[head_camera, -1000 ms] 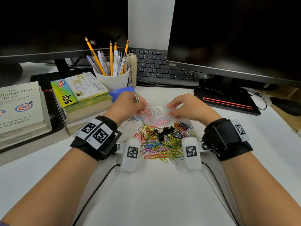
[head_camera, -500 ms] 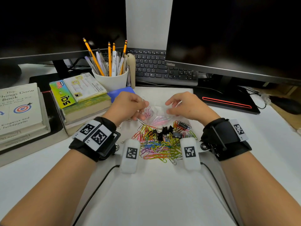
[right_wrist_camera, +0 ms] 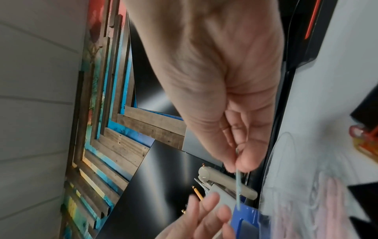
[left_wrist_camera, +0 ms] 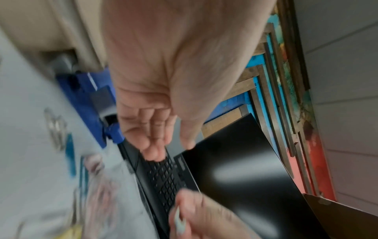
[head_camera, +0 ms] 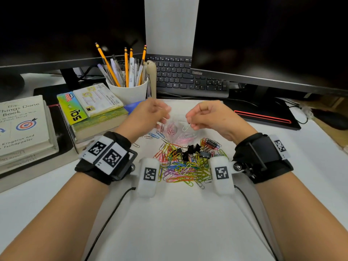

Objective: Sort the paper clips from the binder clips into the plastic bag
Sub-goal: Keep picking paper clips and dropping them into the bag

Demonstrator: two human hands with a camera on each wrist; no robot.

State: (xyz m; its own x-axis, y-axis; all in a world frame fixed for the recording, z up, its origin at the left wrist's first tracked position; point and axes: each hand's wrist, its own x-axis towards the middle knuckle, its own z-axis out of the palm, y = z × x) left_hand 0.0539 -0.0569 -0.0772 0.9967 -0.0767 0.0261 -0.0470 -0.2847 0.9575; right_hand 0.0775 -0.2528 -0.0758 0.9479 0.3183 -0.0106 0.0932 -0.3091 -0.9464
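Some pink paper clips (head_camera: pixel 171 129) are already bagged, 1 pale clip (head_camera: pixel 186 127) is pinched by the right hand (head_camera: pixel 211 117), the left hand (head_camera: pixel 150 113) is held empty, and a big mixed pile (head_camera: pixel 184 164) is left.

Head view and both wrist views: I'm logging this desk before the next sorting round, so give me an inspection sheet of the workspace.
Surface: white desk, bare in front.
Job's things: mixed pile of coloured paper clips with black binder clips; clear plastic bag behind it, pink clips inside.
Clutter: pencil cup, stacked books, blue stapler.
Grippers: right hand pinches a pale paper clip above the bag; left hand fingers loosely curled, blurred, nothing seen held.
Cables: black wrist-camera leads across the desk.
Surroundings: two dark monitors, keyboard.
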